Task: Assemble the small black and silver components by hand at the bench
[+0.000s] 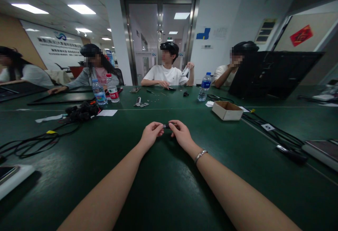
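Between my two hands, just above the green table (163, 174), is a small dark object (166, 126) with a lighter end toward the left. My left hand (152, 133) pinches its left end between thumb and fingertips. On the other end, the thumb and fingers of my right hand (181, 132) are closed, and they hide part of it. The object is too small to identify. A silver bracelet (201, 155) circles my right wrist.
An open cardboard box (227, 111) stands right of my hands, near a water bottle (205, 87) and black cables (274, 132). Leftward lie tangled black cables (81, 111) and a white paper (107, 113). Small parts (141, 103) lie ahead. Several people sit across the table.
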### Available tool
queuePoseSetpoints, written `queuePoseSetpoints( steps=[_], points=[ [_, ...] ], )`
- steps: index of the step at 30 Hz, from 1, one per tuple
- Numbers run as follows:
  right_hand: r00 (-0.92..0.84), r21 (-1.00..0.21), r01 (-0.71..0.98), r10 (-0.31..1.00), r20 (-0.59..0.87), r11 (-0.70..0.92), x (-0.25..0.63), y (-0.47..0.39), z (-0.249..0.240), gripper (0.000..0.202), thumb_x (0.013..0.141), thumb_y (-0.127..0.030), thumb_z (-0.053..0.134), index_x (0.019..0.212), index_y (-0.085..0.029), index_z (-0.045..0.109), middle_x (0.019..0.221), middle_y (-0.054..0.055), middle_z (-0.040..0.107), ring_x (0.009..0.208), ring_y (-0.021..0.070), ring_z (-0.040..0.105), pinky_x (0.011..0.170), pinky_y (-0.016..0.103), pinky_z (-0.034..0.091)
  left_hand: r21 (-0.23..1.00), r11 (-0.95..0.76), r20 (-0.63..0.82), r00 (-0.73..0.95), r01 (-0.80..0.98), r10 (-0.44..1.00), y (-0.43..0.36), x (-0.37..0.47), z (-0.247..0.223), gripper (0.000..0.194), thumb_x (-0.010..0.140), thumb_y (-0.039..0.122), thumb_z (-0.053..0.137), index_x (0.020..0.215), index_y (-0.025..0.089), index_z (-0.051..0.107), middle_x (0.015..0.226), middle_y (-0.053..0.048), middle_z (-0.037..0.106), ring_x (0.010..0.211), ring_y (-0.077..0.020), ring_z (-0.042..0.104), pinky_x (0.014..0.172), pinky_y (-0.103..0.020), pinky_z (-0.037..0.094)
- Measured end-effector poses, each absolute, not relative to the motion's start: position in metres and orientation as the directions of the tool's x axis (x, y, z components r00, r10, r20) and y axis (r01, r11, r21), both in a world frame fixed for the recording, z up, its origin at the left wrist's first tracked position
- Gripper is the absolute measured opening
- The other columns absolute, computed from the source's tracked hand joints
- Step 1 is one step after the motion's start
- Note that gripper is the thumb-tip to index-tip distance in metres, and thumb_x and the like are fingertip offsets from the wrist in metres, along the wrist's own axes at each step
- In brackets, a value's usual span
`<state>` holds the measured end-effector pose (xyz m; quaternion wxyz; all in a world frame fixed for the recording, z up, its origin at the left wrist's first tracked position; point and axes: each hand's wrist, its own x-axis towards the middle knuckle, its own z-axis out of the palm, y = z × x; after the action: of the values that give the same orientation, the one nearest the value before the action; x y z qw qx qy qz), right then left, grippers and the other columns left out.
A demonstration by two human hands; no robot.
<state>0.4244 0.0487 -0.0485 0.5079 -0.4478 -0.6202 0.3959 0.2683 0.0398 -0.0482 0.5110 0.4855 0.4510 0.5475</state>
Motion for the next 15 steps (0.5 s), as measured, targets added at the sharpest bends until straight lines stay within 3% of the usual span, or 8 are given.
queuePoseSetpoints(
  steps=[7, 15],
  points=[
    [-0.083, -0.947, 0.152, 0.958, 0.275, 0.285, 0.4235, 0.0503, -0.0499, 0.032, 0.078, -0.041, 0.058, 0.097, -0.016, 0.062, 0.069, -0.001, 0.059, 0.047, 0.0084, 0.051, 0.046, 0.021, 0.040, 0.984, -0.171, 0.170, -0.013, -0.051, 0.985, 0.0400, 0.2654, -0.0524, 0.026, 0.068, 0.028, 0.071, 0.091, 0.016, 0.064, 0.087, -0.005, 0.065, 0.078, -0.0137, 0.061, 0.073, -0.027, 0.049],
    [-0.082, -0.952, 0.142, 0.961, 0.263, 0.272, 0.4224, 0.0498, -0.0489, 0.029, 0.078, -0.040, 0.058, 0.096, -0.017, 0.062, 0.074, 0.000, 0.063, 0.047, 0.0080, 0.052, 0.046, 0.021, 0.040, 0.970, -0.244, 0.244, 0.017, 0.008, 0.970, 0.0363, 0.2624, -0.0486, 0.019, 0.068, 0.022, 0.067, 0.086, 0.018, 0.065, 0.094, -0.004, 0.066, 0.086, -0.0172, 0.062, 0.083, -0.031, 0.047]
  ],
)
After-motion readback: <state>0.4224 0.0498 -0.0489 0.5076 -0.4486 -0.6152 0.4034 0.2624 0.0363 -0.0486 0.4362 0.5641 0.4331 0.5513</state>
